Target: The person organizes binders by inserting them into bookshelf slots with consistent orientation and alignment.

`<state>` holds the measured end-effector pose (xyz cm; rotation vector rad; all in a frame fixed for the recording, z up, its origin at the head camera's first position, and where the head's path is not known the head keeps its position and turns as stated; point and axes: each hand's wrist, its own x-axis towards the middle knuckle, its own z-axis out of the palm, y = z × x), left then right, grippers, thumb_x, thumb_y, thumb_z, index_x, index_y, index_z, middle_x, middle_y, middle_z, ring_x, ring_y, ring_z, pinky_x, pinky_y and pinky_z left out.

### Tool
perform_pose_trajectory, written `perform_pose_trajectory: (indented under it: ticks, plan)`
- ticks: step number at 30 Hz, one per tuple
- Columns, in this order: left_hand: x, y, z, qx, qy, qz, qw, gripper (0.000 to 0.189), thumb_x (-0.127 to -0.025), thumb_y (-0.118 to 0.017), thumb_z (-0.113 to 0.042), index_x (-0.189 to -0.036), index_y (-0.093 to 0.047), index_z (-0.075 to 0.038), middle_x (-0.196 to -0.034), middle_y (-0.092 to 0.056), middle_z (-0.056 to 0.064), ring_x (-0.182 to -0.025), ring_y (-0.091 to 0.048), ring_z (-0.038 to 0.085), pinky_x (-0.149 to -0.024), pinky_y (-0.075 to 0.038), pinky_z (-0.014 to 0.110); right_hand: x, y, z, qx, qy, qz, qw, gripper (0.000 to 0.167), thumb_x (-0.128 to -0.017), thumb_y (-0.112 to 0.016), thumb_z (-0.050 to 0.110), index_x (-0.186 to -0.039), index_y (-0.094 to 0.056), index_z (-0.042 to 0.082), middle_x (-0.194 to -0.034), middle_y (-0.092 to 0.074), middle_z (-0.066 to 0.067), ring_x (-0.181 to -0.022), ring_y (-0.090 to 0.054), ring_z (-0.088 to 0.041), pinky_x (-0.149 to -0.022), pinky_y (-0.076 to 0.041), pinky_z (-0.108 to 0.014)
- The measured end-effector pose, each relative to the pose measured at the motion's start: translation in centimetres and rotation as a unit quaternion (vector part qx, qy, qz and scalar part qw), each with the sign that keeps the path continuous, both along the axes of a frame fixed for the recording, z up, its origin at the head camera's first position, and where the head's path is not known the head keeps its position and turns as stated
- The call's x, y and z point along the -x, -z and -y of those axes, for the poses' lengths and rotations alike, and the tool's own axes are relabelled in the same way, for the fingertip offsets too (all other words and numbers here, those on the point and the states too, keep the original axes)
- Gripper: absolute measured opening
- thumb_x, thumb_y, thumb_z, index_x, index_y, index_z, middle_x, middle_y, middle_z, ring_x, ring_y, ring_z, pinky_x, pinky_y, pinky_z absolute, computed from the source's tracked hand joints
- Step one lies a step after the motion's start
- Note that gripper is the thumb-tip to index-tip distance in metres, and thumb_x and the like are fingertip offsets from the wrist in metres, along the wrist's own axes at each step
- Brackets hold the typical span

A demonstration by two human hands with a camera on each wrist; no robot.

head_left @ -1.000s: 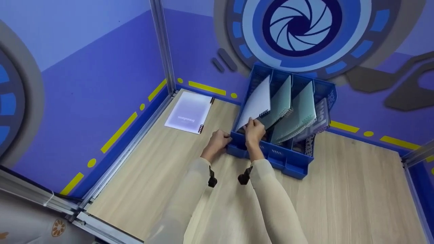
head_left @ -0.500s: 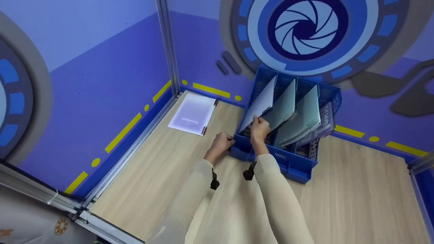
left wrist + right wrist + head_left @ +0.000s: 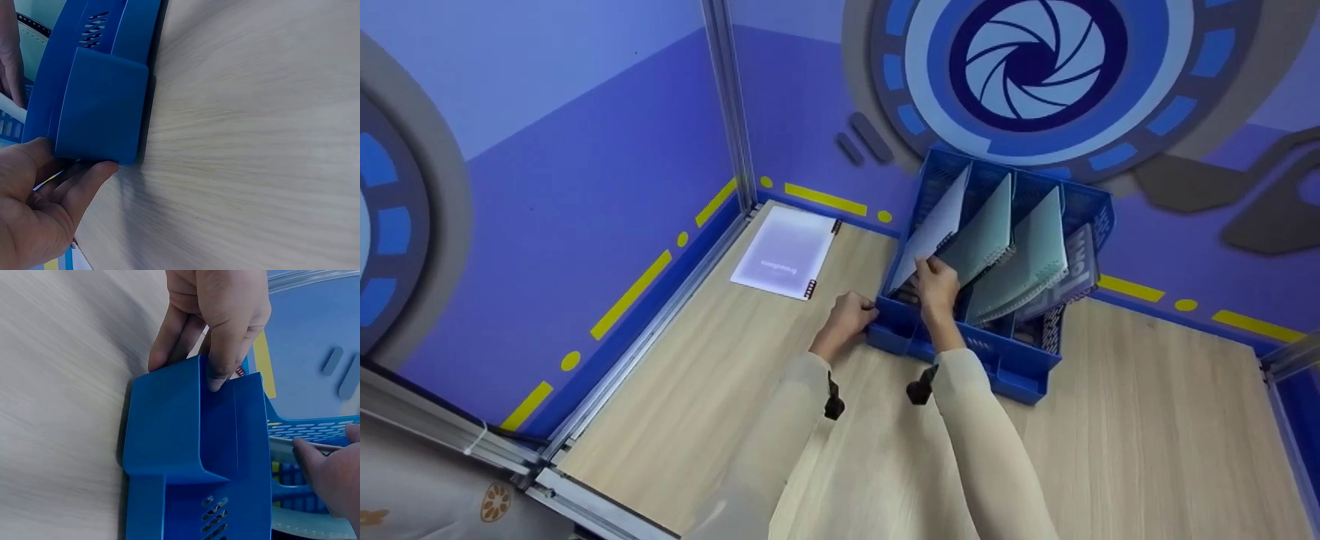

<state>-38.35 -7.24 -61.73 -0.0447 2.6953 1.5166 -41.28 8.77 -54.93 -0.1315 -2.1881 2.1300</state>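
A blue desk file organizer [image 3: 979,341] with upright compartments stands against the back wall. My left hand [image 3: 846,319] grips its front left corner, thumb inside the small front pocket [image 3: 169,422] and fingers outside, as both wrist views show. My right hand [image 3: 936,289] reaches into the leftmost compartment and pinches the lower edge of a white spiral notebook [image 3: 936,225], which leans there at a slant. In the right wrist view only a thin edge of that notebook [image 3: 284,445] shows beside my thumb. Pale green notebooks [image 3: 988,232] fill the compartments to the right.
Another spiral notebook [image 3: 786,251], with a pale violet cover, lies flat on the wooden table [image 3: 697,375] near the back left corner. A dark-lettered notebook [image 3: 1069,277] leans in the rightmost compartment. Printed wall panels [image 3: 607,150] and metal rails [image 3: 727,97] bound the table.
My right hand has stayed at the white notebook, its wrist shifting slightly right, while the notebook has sunk a little deeper into the leftmost compartment. My left hand keeps its hold on the organizer's corner.
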Motion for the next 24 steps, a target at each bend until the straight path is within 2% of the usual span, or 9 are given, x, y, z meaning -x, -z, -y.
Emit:
perform_pose_trajectory:
  ticks: [2,6,8,11,14,18,22,24]
  plan:
    - [0.0,0.0,0.0,-0.006,0.001,-0.005,1.0,0.03,-0.094,-0.066,-0.006,-0.065,-0.058,-0.01,-0.063,-0.049,-0.005,-0.055,-0.046,0.008,-0.047,-0.038,0.02,-0.3,0.0,-0.3,0.013,-0.014,0.006,0.9998,0.048,-0.106,-0.054,0.021,-0.145,-0.049,-0.006,-0.149,-0.049,-0.024,-0.131,-0.055,-0.039,-0.103,-0.049,-0.041]
    - [-0.1,0.0,0.0,-0.011,0.003,-0.006,0.9999,0.022,-0.093,-0.066,-0.004,-0.071,-0.066,-0.003,-0.065,-0.051,-0.005,-0.056,-0.047,0.008,-0.047,-0.039,0.02,-1.0,0.0,-0.8,0.046,-0.012,0.009,0.9988,0.055,-0.106,-0.055,0.023,-0.152,-0.039,-0.003,-0.154,-0.044,-0.023,-0.137,-0.049,-0.038,-0.105,-0.047,-0.037]
    - [-0.1,-0.1,-0.1,0.007,0.004,-0.009,0.9999,0.022,-0.093,-0.066,-0.005,-0.071,-0.065,-0.002,-0.066,-0.051,-0.005,-0.058,-0.046,0.009,-0.05,-0.037,0.02,-1.4,-0.1,-1.0,0.059,-0.01,0.006,0.9982,0.056,-0.106,-0.054,0.022,-0.152,-0.038,-0.005,-0.153,-0.044,-0.025,-0.138,-0.048,-0.037,-0.106,-0.046,-0.036]
    - [-0.1,-0.3,-0.2,0.037,0.004,-0.019,0.9991,0.029,-0.092,-0.067,-0.007,-0.065,-0.059,-0.007,-0.065,-0.05,-0.005,-0.06,-0.045,0.011,-0.053,-0.035,0.022,-2.1,-0.2,-1.4,0.069,-0.015,-0.007,0.9975,0.055,-0.106,-0.054,0.019,-0.152,-0.037,-0.006,-0.152,-0.043,-0.027,-0.138,-0.048,-0.038,-0.108,-0.044,-0.039]
    - [0.0,-0.3,-0.2,0.049,0.007,-0.034,0.9982,0.036,-0.092,-0.068,-0.007,-0.06,-0.052,-0.014,-0.064,-0.049,-0.005,-0.059,-0.044,0.011,-0.054,-0.034,0.022,-3.0,-0.2,-1.9,0.042,-0.022,-0.02,0.9987,0.053,-0.106,-0.053,0.018,-0.152,-0.038,-0.004,-0.152,-0.045,-0.024,-0.138,-0.048,-0.034,-0.109,-0.043,-0.041]
    - [0.1,-0.2,-0.2,0.036,0.016,-0.038,0.9985,0.039,-0.092,-0.066,-0.005,-0.058,-0.048,-0.016,-0.061,-0.047,-0.006,-0.055,-0.043,0.009,-0.051,-0.034,0.02,-4.3,0.1,-2.3,-0.038,-0.027,-0.035,0.9983,0.05,-0.106,-0.055,0.023,-0.151,-0.045,0.003,-0.149,-0.052,-0.017,-0.134,-0.052,-0.028,-0.107,-0.045,-0.042]
    - [0.2,0.1,-0.2,0.033,0.017,-0.029,0.9989,0.042,-0.092,-0.066,-0.006,-0.057,-0.046,-0.016,-0.058,-0.046,-0.007,-0.052,-0.043,0.008,-0.049,-0.034,0.02,-5.7,0.7,-2.6,-0.119,-0.049,-0.051,0.9904,0.048,-0.104,-0.058,0.027,-0.147,-0.052,0.006,-0.145,-0.057,-0.015,-0.132,-0.055,-0.027,-0.107,-0.045,-0.043]
    - [0.2,0.2,-0.2,0.035,0.016,-0.027,0.9989,0.043,-0.092,-0.066,-0.006,-0.056,-0.045,-0.016,-0.058,-0.045,-0.007,-0.052,-0.043,0.009,-0.048,-0.034,0.021,-6.6,1.0,-2.6,-0.139,-0.062,-0.059,0.9865,0.046,-0.104,-0.059,0.027,-0.145,-0.055,0.006,-0.142,-0.059,-0.016,-0.131,-0.056,-0.027,-0.106,-0.046,-0.043]
